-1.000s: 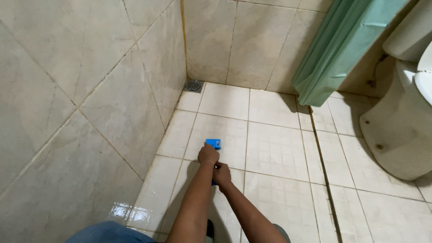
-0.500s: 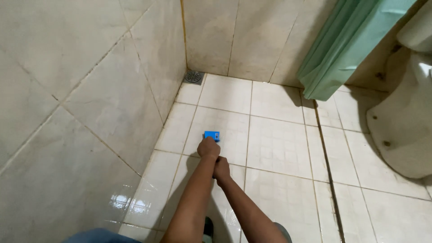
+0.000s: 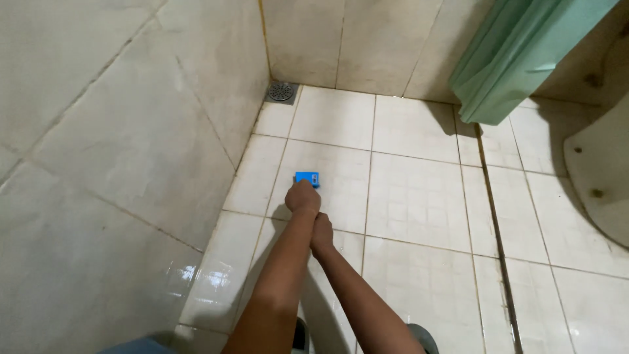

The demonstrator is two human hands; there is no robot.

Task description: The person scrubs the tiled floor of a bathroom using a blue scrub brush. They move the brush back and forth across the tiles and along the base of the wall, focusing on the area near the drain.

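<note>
A small blue scrubber head [image 3: 306, 178] lies flat on a pale floor tile [image 3: 341, 174], a short way from the left wall. My left hand [image 3: 303, 198] is closed in a fist right behind it and presses it to the floor. Directly behind, my right hand [image 3: 321, 233] is also closed, tucked against my left wrist. It seems to grip the same tool, whose handle is hidden under my hands and forearms. Both arms reach forward from the bottom of the view.
A round metal floor drain [image 3: 280, 91] sits in the far corner. Glossy tiled wall [image 3: 131, 164] runs along the left. A green curtain [image 3: 517, 59] hangs at the upper right, and a white toilet base [image 3: 603, 183] stands at the right edge.
My hands have pushed the blue scrubber a little farther along the tile toward the drain. The view has shifted, so the toilet sits nearer the right edge.
</note>
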